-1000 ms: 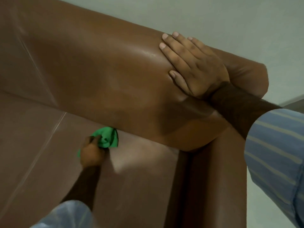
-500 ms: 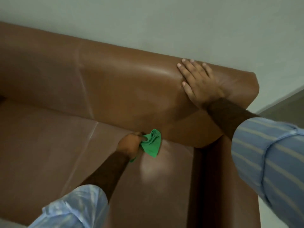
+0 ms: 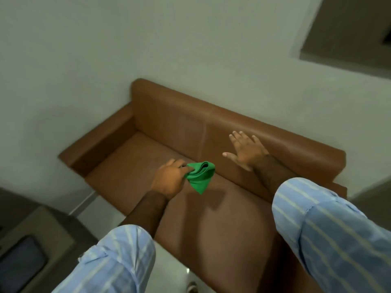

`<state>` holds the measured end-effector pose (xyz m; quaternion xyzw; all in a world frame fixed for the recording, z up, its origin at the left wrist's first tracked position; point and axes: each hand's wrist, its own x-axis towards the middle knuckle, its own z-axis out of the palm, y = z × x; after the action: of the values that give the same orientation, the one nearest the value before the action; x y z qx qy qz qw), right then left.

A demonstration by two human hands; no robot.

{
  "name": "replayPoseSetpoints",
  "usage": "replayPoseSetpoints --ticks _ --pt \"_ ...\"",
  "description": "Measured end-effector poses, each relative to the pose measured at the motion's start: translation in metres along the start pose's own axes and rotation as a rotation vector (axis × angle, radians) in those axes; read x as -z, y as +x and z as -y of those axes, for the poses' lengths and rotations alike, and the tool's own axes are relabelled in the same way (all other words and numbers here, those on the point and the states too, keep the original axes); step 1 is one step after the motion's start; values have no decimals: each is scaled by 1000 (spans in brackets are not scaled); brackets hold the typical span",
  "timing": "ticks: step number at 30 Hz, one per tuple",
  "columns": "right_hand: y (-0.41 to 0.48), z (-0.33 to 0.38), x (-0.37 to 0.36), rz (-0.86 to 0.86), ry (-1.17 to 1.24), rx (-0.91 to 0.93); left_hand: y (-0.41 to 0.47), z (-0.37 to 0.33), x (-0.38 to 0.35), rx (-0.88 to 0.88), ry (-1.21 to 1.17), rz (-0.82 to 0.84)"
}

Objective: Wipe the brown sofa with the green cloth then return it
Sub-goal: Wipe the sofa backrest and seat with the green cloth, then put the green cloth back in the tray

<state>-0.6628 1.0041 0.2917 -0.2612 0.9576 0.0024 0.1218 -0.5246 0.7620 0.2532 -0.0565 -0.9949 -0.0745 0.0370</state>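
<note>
Above the brown sofa [image 3: 232, 225] seat, the left hand [image 3: 169, 179] pinches the bunched green cloth [image 3: 200, 176] while the right hand [image 3: 246, 152] hangs with fingers spread, holding nothing.

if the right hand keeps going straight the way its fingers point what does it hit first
Most likely the backrest of the brown sofa. The right hand is open with fingers spread, pointing up and away toward it, and nothing lies between. Depth is hard to judge from this one view, so how far off it hovers is unclear.
</note>
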Motion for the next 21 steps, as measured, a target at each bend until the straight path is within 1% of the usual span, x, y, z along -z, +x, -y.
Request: replayPoseSetpoints --ticks 5,9,12,16,21 --pt "-7 135 56 -98 29 211 -95 61 96 151 71 -78" --pt "-5 252 78 -153 17 397 -181 129 141 309 105 -119" --pt "3 345 78 -157 -6 500 -246 188 159 429 107 -136" --pt "21 477 58 -153 -22 619 -331 279 170 566 93 -129" --pt "48 629 6 -49 -73 699 -429 404 151 720 29 -72"
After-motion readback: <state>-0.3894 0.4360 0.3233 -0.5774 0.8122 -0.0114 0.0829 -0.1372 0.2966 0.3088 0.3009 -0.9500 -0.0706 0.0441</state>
